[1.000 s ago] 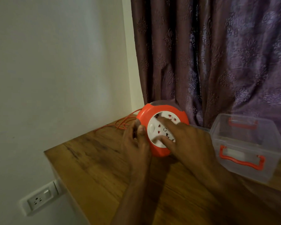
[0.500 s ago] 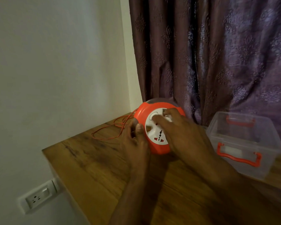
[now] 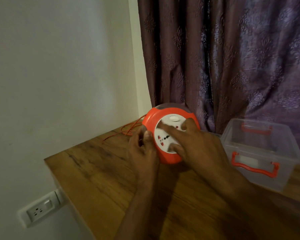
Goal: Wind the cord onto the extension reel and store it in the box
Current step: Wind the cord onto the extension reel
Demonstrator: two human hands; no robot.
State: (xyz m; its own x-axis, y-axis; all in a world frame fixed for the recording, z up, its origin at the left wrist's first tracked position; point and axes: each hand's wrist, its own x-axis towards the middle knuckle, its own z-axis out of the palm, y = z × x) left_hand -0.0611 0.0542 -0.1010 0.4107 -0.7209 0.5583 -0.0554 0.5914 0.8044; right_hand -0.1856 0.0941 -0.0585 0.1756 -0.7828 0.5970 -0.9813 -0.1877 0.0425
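On the wooden table (image 3: 97, 172), we are holding the orange reel (image 3: 170, 134) up on its edge. Our left hand (image 3: 143, 149) is gripping its left rim. Our right hand (image 3: 196, 144) is pressing spread fingers on the white face. Loose cord (image 3: 128, 130) is lying just left; the box (image 3: 260, 151) is sitting right.

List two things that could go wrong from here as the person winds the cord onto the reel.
1. The loose cord lies in tangled loops near the table's far edge; it may snag or knot on the way in.
2. The reel stands on edge, steadied by the left hand while the right hand works its face; it could tip.
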